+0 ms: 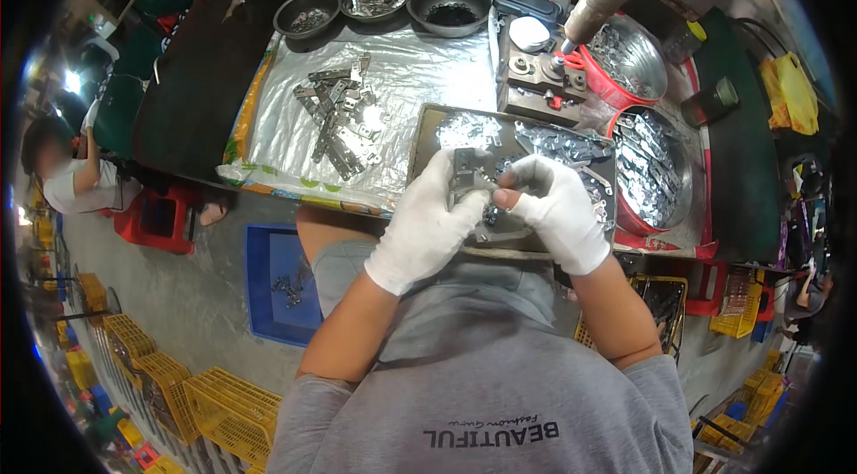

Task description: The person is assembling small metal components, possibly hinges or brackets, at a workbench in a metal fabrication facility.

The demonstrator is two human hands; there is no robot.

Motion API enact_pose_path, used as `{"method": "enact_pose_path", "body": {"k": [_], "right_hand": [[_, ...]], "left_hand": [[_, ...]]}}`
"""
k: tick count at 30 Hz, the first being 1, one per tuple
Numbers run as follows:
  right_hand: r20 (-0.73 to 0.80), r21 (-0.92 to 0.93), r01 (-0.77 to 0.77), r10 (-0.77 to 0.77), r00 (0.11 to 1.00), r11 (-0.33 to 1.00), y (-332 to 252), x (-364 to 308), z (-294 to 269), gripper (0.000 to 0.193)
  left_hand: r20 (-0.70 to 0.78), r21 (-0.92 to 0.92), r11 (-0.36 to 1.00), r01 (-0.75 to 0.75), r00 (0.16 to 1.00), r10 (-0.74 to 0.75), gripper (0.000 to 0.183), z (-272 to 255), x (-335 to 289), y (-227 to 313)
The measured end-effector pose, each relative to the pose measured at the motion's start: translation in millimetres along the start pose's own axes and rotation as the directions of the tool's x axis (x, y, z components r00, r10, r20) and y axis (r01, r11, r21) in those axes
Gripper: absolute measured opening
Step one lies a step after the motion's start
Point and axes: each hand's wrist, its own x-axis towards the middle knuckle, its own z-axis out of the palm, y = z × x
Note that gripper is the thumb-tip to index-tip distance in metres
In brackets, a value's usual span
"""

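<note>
A grey metal bracket with a flat, stepped end sits upright in my left hand, its lower part hidden by the gloved fingers. Close beside it is my right hand, thumb and forefinger bare at the tips and bent together. Whatever those fingertips hold is too small to make out. Both hands wear white gloves and hover over a shallow metal tray. Inside the tray lie shiny metal plates, longer metal strips and small dark pieces.
A press stands over a steel die block. Red-rimmed tins of metal parts stand at right, dark bowls at the back. Loose hinge-like pieces lie on silver sheeting. A blue bin is on the floor; a person sits far left.
</note>
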Motion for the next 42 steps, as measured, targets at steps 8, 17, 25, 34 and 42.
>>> {"method": "enact_pose_path", "body": {"k": [8,17,25,34,42], "right_hand": [[-0.047,-0.626,0.518,-0.691,0.721,0.583,3.7,-3.0,1.9,0.022],[0.149,-0.716,0.592,-0.748,0.647,0.369,-1.7,-1.0,-0.3,0.023],[0.120,-0.839,0.411,-0.616,0.778,0.356,27.2,-3.3,-19.7,0.017],[0.222,-0.890,0.385,-0.505,0.834,0.243,44.1,1.4,-3.2,0.011],[0.177,-0.883,0.360,-0.497,0.849,0.301,39.1,-0.4,-6.9,0.011]], "left_hand": [[-0.008,-0.096,0.995,0.020,1.000,-0.021,0.038,2.7,-0.8,2.5],[-0.046,-0.093,0.996,0.012,0.999,-0.016,0.038,-0.6,0.8,-9.7],[-0.367,-0.119,0.992,0.032,0.927,-0.074,0.043,-32.3,3.3,-6.7],[-0.357,-0.170,0.982,-0.080,0.934,0.015,0.040,-27.9,6.3,-10.3],[-0.362,-0.182,0.979,-0.087,0.932,0.016,0.040,-24.6,6.4,-9.9]]}}
